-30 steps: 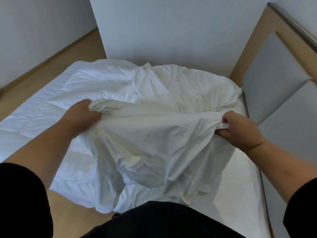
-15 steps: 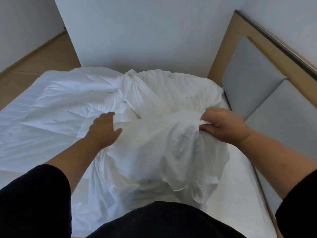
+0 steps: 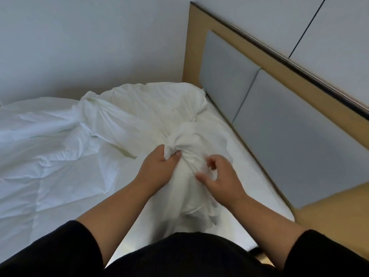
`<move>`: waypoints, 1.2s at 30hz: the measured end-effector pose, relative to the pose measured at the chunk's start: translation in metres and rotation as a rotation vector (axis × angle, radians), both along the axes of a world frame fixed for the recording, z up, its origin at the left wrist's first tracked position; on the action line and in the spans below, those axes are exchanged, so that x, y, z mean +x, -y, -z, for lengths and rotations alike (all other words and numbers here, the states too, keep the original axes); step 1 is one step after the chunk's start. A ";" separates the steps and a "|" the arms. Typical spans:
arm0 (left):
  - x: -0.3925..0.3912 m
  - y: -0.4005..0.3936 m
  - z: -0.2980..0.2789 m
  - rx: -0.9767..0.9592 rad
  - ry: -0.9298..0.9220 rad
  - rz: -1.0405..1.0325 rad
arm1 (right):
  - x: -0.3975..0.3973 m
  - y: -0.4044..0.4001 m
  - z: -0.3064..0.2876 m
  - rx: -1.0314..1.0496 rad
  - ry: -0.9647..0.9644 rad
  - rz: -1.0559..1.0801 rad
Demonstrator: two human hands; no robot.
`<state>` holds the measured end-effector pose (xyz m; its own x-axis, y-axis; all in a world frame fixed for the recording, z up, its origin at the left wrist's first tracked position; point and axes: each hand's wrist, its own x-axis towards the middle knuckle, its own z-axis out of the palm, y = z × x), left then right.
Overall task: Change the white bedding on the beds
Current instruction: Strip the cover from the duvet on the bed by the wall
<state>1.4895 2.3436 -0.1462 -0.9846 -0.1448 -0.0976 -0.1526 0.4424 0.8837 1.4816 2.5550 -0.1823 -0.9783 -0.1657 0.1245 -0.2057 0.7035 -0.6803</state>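
Observation:
A crumpled white sheet (image 3: 139,116) lies bunched on the bed near the headboard end. Part of it is gathered into a tight bundle (image 3: 189,186) in front of me. My left hand (image 3: 159,166) grips a twisted knot of this fabric at the bundle's top. Just to the right, my right hand (image 3: 217,176) hovers over the bundle with thumb and fingers loosely curled, holding nothing. A white quilted duvet (image 3: 40,166) covers the bed's left part. Bare white mattress (image 3: 249,186) shows at the right.
A padded grey headboard (image 3: 279,126) in a wooden frame runs along the right. A white wall (image 3: 89,47) stands behind the bed. A wooden surface (image 3: 335,208) adjoins the bed's near right corner.
My left hand moved from the fabric's left side and took hold of the gathered top. My right hand let go of the sheet. The view turned toward the headboard.

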 end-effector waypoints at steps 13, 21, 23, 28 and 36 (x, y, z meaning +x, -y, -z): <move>-0.022 -0.049 -0.006 0.006 0.296 0.244 | -0.088 -0.087 -0.062 0.117 -0.208 0.198; -0.017 -0.050 -0.015 0.251 0.330 0.148 | -0.080 -0.002 -0.076 -0.117 -0.321 -0.551; -0.013 -0.043 -0.010 0.485 0.389 0.048 | -0.077 -0.015 -0.053 -0.340 -0.200 -0.184; -0.007 -0.032 0.004 0.765 0.463 -0.219 | -0.053 -0.030 0.000 -0.367 0.595 0.082; -0.005 -0.036 0.000 0.700 0.420 -0.197 | -0.050 0.004 -0.014 -0.521 0.665 -0.022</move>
<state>1.4847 2.3800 -0.1466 -0.8091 -0.0802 -0.5822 -0.5477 -0.2562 0.7965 1.4317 2.5510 -0.1681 -0.8721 -0.2664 -0.4105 0.3425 0.2670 -0.9008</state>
